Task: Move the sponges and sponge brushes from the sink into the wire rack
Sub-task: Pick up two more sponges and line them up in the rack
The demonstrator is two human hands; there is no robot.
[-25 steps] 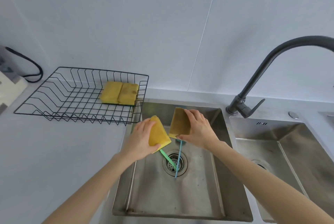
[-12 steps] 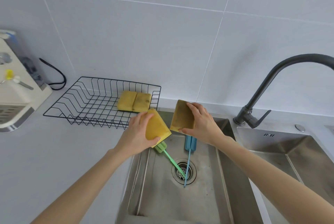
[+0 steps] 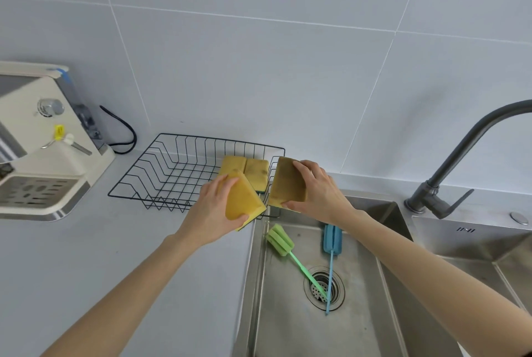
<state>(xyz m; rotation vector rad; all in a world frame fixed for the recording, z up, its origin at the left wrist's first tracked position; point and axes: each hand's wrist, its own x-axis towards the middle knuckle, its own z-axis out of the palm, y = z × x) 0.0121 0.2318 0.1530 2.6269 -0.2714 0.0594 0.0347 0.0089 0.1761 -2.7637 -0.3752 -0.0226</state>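
My left hand (image 3: 211,214) grips a yellow sponge (image 3: 243,202) over the counter at the near right corner of the black wire rack (image 3: 161,172). My right hand (image 3: 318,191) holds a second, dirtier yellow sponge (image 3: 286,181) upright at the rack's right edge. Two more yellow sponges (image 3: 247,171) lie side by side inside the rack at its right end. In the sink (image 3: 288,333) lie a green sponge brush (image 3: 280,240) and a blue sponge brush (image 3: 332,238), their thin handles reaching over the drain.
A white countertop appliance (image 3: 37,149) with a black cable stands left of the rack. A dark grey faucet (image 3: 449,181) rises at the right, beside a second sink basin (image 3: 489,244). Grey counter (image 3: 100,256) lies in front of the rack.
Both hands have carried their sponges up and left, from over the sink to the rack's right end. The view has shifted left, bringing the appliance into sight.
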